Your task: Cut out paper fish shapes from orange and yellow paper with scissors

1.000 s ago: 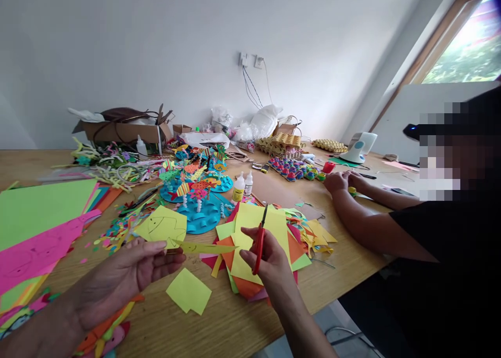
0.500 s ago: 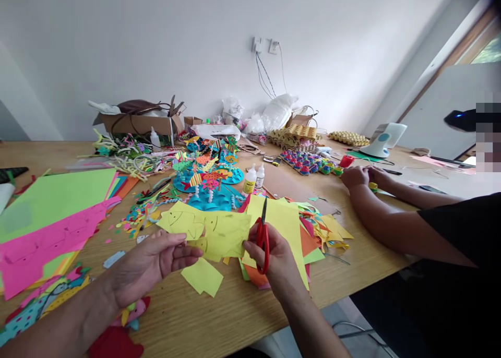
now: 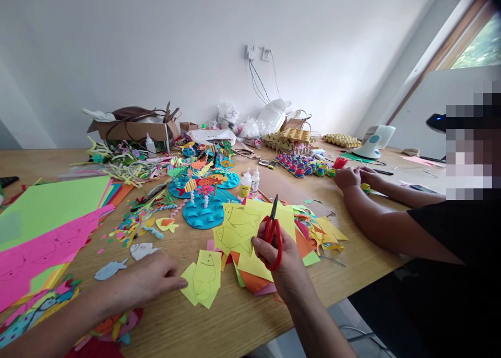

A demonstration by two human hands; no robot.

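In my right hand (image 3: 279, 256) are red-handled scissors (image 3: 270, 243), blades pointing up. Its thumb and finger also pinch a piece of yellow paper (image 3: 237, 226) with two fish outlines drawn on it. My left hand (image 3: 151, 279) is low over the table, fingers apart, its fingertips at the edge of a yellow paper scrap (image 3: 189, 285). Overlapping that scrap lies a smaller yellow piece (image 3: 207, 276) with one fish drawn on it. White fish cutouts (image 3: 111, 269) rest just beyond the left wrist.
Blue bases (image 3: 203, 212) with paper fish stand ahead, beside glue bottles (image 3: 245, 185). Coloured sheets (image 3: 55, 206) lie left; orange and green paper (image 3: 256, 278) sits under my right hand. A co-worker's arms (image 3: 371, 212) rest at the right, near painted egg cartons (image 3: 301, 165).
My left hand has let go of the yellow paper and moved down and left. The piece with one fish now lies on the table; the two-fish piece stays in my right hand.
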